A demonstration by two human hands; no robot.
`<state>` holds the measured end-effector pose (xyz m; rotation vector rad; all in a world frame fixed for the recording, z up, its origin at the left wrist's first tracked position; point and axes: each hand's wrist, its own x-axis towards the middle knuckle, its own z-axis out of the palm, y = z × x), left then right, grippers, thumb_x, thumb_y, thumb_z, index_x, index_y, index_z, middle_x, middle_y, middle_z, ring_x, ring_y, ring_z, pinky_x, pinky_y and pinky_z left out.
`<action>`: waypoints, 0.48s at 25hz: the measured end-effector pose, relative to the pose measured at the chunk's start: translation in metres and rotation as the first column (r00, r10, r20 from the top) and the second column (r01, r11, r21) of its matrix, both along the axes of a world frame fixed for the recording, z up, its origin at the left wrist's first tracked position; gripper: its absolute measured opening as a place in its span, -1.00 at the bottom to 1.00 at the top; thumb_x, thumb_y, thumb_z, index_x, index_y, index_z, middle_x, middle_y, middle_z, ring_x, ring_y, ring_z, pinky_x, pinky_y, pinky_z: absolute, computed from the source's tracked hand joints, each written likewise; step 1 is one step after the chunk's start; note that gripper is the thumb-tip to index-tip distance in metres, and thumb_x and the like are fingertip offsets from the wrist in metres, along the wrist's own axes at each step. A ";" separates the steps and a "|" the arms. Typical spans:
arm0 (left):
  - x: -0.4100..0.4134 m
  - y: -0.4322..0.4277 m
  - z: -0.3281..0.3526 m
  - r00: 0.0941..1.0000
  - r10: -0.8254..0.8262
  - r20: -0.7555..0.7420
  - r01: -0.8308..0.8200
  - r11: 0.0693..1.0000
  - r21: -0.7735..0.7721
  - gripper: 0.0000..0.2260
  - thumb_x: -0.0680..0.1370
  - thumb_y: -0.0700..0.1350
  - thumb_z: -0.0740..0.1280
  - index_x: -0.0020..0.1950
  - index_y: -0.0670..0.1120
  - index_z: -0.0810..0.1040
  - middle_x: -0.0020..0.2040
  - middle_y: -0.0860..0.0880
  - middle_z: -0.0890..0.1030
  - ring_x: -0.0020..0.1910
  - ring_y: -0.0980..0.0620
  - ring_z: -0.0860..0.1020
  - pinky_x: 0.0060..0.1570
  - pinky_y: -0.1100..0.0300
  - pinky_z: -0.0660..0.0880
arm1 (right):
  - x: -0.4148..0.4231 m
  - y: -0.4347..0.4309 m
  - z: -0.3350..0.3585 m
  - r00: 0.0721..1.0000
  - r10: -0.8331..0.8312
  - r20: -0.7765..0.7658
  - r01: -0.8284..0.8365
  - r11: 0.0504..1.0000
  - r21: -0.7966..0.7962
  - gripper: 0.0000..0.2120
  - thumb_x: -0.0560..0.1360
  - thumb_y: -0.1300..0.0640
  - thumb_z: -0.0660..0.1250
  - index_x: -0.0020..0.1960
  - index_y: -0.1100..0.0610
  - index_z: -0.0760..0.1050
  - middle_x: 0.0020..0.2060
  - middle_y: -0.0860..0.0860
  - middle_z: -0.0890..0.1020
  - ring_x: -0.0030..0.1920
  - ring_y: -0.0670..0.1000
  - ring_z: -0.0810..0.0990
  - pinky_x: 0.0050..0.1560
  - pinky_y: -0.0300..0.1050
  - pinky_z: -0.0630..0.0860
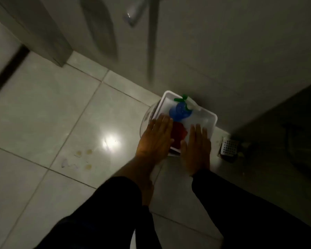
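Sleeves (241,203) frame left hand (153,139) and right hand (196,151) hiding tray (215,119) rim (contents blurry).

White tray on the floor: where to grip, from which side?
Best bet: grip the white tray by its two side rims, one hand each, from above on the near side. Its far edge lies along the wall, and the raised rim gives fingers a lip. The left hand and right hand are over those sides, fingers straight.

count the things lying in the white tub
3: a blue round thing in the middle, a red thing at the near end between the left hand and the right hand, and a green-topped spray bottle at the far end. The hands may hide more.
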<state>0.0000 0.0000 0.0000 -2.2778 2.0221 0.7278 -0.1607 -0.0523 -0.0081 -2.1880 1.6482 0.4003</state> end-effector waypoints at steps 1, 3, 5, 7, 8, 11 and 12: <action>-0.006 -0.011 -0.021 0.999 0.019 -0.029 -0.019 1.000 0.019 -0.36 0.75 0.08 0.08 0.76 -0.17 0.03 0.75 -0.19 0.16 0.73 -0.22 0.17 0.68 -0.10 0.15 | -0.002 -0.010 -0.025 0.998 -0.046 0.044 0.044 0.998 0.044 -0.35 0.77 -0.02 0.16 0.77 0.13 0.04 0.76 0.16 0.14 0.76 0.24 0.12 0.74 0.24 0.14; -0.017 -0.031 -0.058 0.985 0.162 -0.059 -0.157 0.984 0.089 -0.42 0.73 0.01 0.18 0.71 -0.17 0.16 0.58 -0.16 0.42 0.52 -0.19 0.45 0.49 -0.05 0.42 | 0.002 -0.031 -0.064 0.974 -0.196 0.110 0.171 0.965 0.201 -0.41 0.78 -0.01 0.17 0.74 0.14 0.15 0.69 0.19 0.29 0.66 0.26 0.32 0.67 0.20 0.30; -0.027 -0.048 -0.085 0.955 0.294 -0.047 -0.280 0.940 0.194 -0.42 0.72 -0.01 0.20 0.70 -0.19 0.19 0.48 -0.18 0.50 0.43 -0.22 0.53 0.38 -0.10 0.51 | 0.013 -0.049 -0.092 0.904 -0.410 0.118 0.358 0.880 0.312 -0.38 0.75 -0.05 0.25 0.71 0.17 0.18 0.63 0.21 0.37 0.58 0.29 0.42 0.62 0.19 0.38; -0.037 -0.060 -0.104 0.922 0.387 -0.030 -0.366 0.892 0.267 -0.48 0.71 0.02 0.22 0.62 -0.20 0.30 0.43 -0.21 0.53 0.39 -0.24 0.55 0.30 -0.12 0.50 | 0.020 -0.055 -0.112 0.790 -0.600 0.126 0.522 0.765 0.377 -0.30 0.66 -0.09 0.41 0.65 0.20 0.24 0.56 0.23 0.44 0.51 0.30 0.51 0.56 0.19 0.47; -0.039 -0.066 -0.109 0.912 0.410 -0.035 -0.384 0.879 0.283 -0.54 0.70 0.01 0.23 0.54 -0.19 0.38 0.39 -0.20 0.55 0.36 -0.24 0.56 0.25 -0.11 0.50 | 0.022 -0.058 -0.119 0.723 -0.677 0.137 0.583 0.704 0.405 -0.27 0.61 -0.09 0.49 0.61 0.20 0.28 0.52 0.22 0.49 0.47 0.29 0.55 0.52 0.19 0.52; -0.040 -0.082 -0.127 0.813 0.564 -0.144 -0.504 0.806 0.312 -0.64 0.67 -0.03 0.30 0.41 -0.18 0.47 0.31 -0.19 0.60 0.31 -0.23 0.59 0.21 -0.07 0.51 | 0.020 -0.065 -0.140 0.497 -0.853 0.162 0.691 0.501 0.521 -0.37 0.54 0.04 0.59 0.49 0.25 0.47 0.39 0.20 0.64 0.35 0.26 0.66 0.42 0.21 0.64; -0.039 -0.086 -0.125 0.746 0.633 -0.207 -0.546 0.759 0.354 -0.64 0.66 -0.03 0.30 0.40 -0.18 0.48 0.31 -0.19 0.61 0.31 -0.24 0.61 0.21 -0.07 0.52 | 0.019 -0.066 -0.141 0.470 -0.864 0.179 0.682 0.484 0.548 -0.50 0.57 0.09 0.57 0.42 0.27 0.56 0.33 0.21 0.69 0.31 0.27 0.69 0.37 0.21 0.67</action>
